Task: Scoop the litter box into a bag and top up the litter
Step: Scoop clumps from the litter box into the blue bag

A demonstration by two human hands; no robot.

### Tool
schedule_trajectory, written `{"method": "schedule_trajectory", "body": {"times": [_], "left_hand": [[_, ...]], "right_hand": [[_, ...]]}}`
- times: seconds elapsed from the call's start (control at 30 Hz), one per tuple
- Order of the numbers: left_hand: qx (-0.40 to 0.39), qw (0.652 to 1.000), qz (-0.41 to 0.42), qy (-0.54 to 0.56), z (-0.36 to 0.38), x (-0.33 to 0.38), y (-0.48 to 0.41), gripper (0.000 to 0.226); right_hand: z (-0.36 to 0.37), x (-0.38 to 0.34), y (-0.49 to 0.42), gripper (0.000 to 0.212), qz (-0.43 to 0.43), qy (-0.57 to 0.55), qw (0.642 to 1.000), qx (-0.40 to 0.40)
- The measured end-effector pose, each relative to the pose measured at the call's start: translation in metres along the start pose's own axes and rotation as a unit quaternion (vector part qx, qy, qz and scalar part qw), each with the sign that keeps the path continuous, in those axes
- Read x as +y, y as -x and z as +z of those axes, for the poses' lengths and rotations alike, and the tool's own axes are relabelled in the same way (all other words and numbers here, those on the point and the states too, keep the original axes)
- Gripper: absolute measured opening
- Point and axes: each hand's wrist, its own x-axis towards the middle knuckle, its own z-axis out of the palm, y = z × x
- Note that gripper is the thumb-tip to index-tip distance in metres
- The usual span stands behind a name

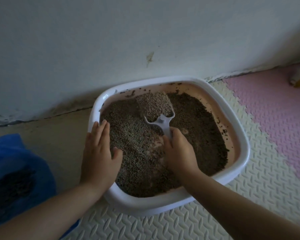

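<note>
Grip of right hand (178, 149) hiding scoop (160, 121) handle, bag (16, 153) cut off

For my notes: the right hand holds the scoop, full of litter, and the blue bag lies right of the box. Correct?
No: the head view shows the blue bag left of the box. The right hand does hold the scoop, full of litter.

Head cam, steep downward, close on litter box (239, 141).
</note>
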Motion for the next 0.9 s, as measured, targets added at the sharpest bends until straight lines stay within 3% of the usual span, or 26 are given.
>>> {"method": "schedule_trajectory", "body": {"times": [0.23,0.7,0.9], "left_hand": [[0.002,1.0,0.005,-0.021,0.001,-0.001,-0.001,0.067],[-0.003,0.999,0.008,-0.031,0.001,-0.001,-0.001,0.067],[-0.009,1.0,0.0,-0.026,-0.002,0.001,-0.001,0.068]], "right_hand": [[-0.024,0.01,0.023,0.017,-0.02,0.018,1.0,0.011],[-0.038,0.019,0.039,0.029,-0.031,0.004,0.999,0.037],[-0.04,0.02,0.044,0.017,-0.034,-0.014,0.999,0.034]]}}
